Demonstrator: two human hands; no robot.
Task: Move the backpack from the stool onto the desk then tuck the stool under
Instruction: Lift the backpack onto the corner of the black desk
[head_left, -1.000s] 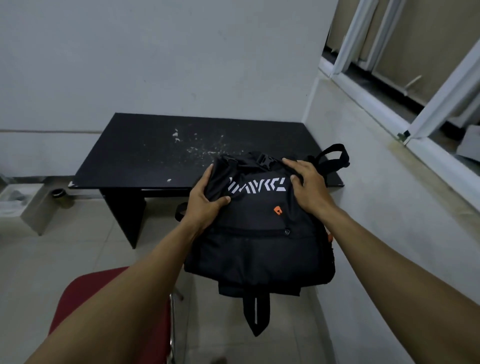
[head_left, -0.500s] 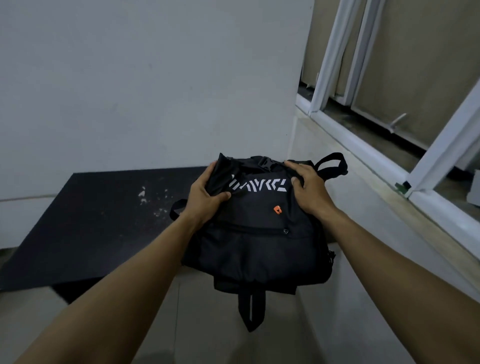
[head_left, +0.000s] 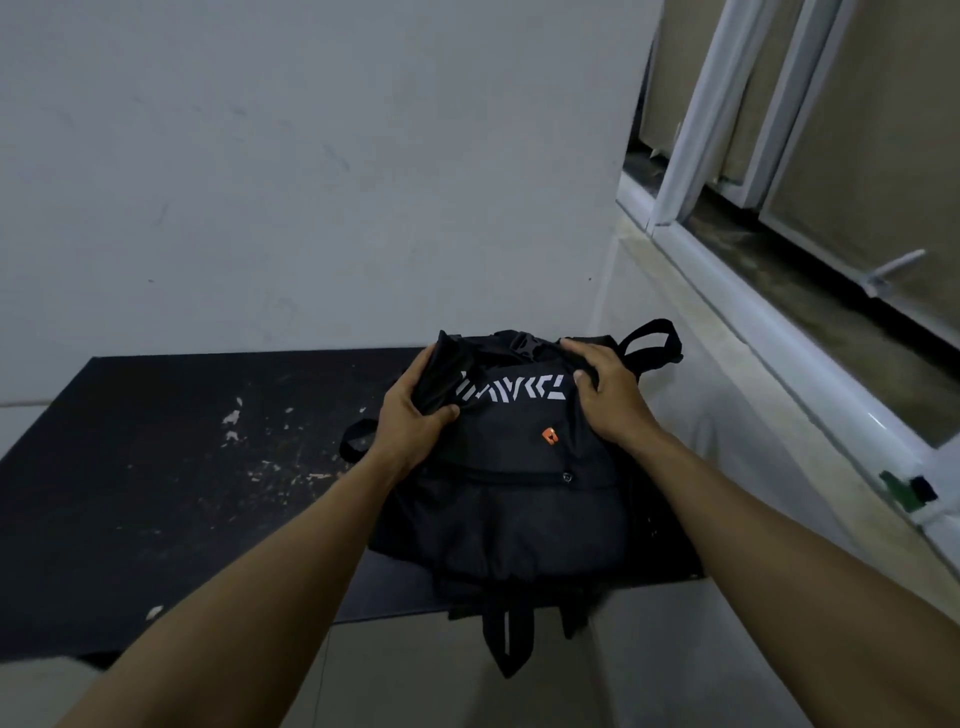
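Note:
A black backpack (head_left: 511, 499) with white lettering and a small orange tag lies over the right end of the black desk (head_left: 171, 483). Its lower straps hang past the desk's front edge. My left hand (head_left: 415, 415) grips the fabric at its upper left corner. My right hand (head_left: 608, 395) holds its upper right side, just below the top carry loop. The stool is out of view.
A white wall stands right behind the desk. A second wall with a white-framed window (head_left: 737, 171) and sill runs along the right, close to the desk's right end. White scuffs mark the desk's top. Pale floor tiles (head_left: 395, 675) show below the front edge.
Both hands carried the backpack forward, from the air in front of the desk to over its right end. The view came closer, and the red stool left the frame.

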